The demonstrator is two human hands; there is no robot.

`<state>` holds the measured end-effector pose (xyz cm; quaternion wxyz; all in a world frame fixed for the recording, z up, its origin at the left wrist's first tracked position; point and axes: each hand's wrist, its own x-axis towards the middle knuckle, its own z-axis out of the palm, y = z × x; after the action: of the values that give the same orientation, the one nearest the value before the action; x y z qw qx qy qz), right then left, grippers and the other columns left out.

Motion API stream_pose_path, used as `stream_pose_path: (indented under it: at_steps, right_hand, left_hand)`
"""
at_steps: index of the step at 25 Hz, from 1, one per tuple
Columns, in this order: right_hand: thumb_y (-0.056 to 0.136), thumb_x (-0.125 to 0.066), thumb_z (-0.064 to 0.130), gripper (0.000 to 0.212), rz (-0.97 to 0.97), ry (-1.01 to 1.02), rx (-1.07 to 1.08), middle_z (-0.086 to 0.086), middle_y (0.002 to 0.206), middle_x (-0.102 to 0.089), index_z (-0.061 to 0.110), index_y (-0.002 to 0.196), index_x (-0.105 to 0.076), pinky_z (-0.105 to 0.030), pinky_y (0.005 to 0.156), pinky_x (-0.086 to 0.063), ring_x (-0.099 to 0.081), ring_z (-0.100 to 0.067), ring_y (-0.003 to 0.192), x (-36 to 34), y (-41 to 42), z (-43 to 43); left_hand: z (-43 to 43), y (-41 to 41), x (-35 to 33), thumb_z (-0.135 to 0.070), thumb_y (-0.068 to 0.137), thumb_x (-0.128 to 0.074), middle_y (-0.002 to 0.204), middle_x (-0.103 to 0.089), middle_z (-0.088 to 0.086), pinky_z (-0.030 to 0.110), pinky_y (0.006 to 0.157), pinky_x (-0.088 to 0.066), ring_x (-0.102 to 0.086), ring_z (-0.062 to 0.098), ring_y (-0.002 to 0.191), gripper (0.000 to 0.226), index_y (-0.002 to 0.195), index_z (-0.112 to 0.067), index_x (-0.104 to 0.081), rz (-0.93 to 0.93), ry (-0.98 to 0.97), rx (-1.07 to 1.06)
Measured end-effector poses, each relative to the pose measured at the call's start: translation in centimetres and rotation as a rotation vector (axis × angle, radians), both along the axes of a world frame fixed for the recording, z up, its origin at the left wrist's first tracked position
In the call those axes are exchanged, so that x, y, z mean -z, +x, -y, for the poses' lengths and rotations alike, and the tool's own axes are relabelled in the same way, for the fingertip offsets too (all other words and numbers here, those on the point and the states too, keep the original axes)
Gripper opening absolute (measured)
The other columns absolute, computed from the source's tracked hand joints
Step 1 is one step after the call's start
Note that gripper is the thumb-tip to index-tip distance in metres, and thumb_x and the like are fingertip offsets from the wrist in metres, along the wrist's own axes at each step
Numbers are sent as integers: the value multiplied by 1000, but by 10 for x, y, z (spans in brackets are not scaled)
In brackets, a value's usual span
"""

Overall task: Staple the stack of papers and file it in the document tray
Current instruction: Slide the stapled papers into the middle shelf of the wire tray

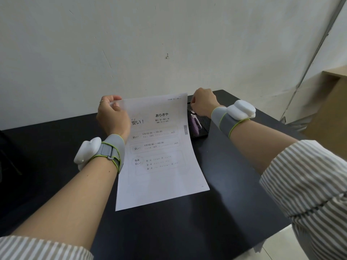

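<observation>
A stack of white printed papers (161,152) lies lengthwise on the black table, its far end lifted. My left hand (110,115) pinches the far left corner of the stack between thumb and fingers. My right hand (203,104) is over the far end of a black mesh document tray (203,126), fingers curled down into it; what they touch is hidden. A purple object (196,123), partly covered by the paper's edge, lies inside the tray. Both wrists carry white sensor units on grey straps.
The black table (56,151) stands against a scuffed white wall. A light wooden shelf or desk (330,102) stands to the right, beyond the table's edge. Pale floor tiles show at the lower right.
</observation>
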<state>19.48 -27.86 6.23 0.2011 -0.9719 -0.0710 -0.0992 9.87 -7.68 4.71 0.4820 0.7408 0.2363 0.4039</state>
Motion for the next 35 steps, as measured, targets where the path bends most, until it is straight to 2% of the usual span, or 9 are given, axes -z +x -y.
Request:
stream_pose_path:
  at_steps: [5,10,13,17,20,22,25,29,35]
  right_hand:
    - [83,-47,-5,30,92,123,-36,-19,107,-67,0,100,-71,-31,74,-48,-61,-36,99,-10,-13,-5]
    - [88,-45,3,33,108,294,-114,-15,112,-66,4,117,-60,-29,76,-47,-59,-30,100,-16,-33,-21]
    - [86,-45,6,32,19,498,-126,-14,109,-64,6,116,-58,-30,66,-51,-59,-26,86,-21,-43,-29]
    - [81,-49,0,23,-211,789,-176,-14,103,-63,9,101,-56,-44,84,-57,-65,-32,94,-21,-55,-36]
    - [81,-54,-3,16,-353,856,-261,-7,84,-64,12,80,-59,-35,69,-60,-65,-24,72,-19,-67,-43]
    - [85,-60,0,10,-449,842,-324,-6,84,-66,9,88,-64,-30,66,-58,-64,-21,71,-14,-75,-46]
    - [92,-58,5,25,-557,843,-443,-10,97,-64,2,116,-60,-34,79,-57,-63,-25,86,-6,-86,-51]
    - [96,-52,5,17,-547,965,-501,-5,92,-63,8,112,-57,-34,77,-55,-60,-21,82,-1,-97,-65]
    - [96,-51,3,16,-578,995,-500,0,81,-65,14,89,-61,-22,53,-54,-66,-8,60,4,-110,-83]
  left_hand:
    - [0,-9,-3,-2,92,-36,96,-53,-2,19,76,-38,-50,13,91,29,105,-11,-60,16,-9,4]
    - [-5,-26,-9,-2,92,-36,95,-53,-2,23,79,-42,-51,14,91,29,105,-11,-60,40,-26,-13]
    - [-11,-36,-17,-1,92,-35,96,-54,-1,28,83,-46,-54,17,92,30,105,-11,-60,69,-41,-22]
    - [-22,-48,-29,-1,91,-36,97,-60,2,29,84,-47,-58,21,97,29,104,-12,-61,97,-36,-42]
    - [-35,-62,-40,-4,91,-37,97,-61,1,31,83,-49,-61,24,98,29,103,-13,-61,133,-52,-66]
    - [-44,-71,-47,-5,90,-37,96,-59,-1,30,84,-49,-61,24,97,30,103,-16,-62,152,-63,-75]
    - [-58,-86,-53,-7,89,-39,91,-56,-2,28,84,-45,-57,21,91,34,113,-19,-58,171,-40,-83]
    - [-79,-104,-49,-18,91,-45,76,-49,-11,30,81,-43,-52,18,84,39,130,-16,-43,161,-127,-9]
    - [-93,-132,-9,-36,94,-43,78,-42,3,26,60,-29,-37,13,68,25,84,-14,-47,-4,-212,184]
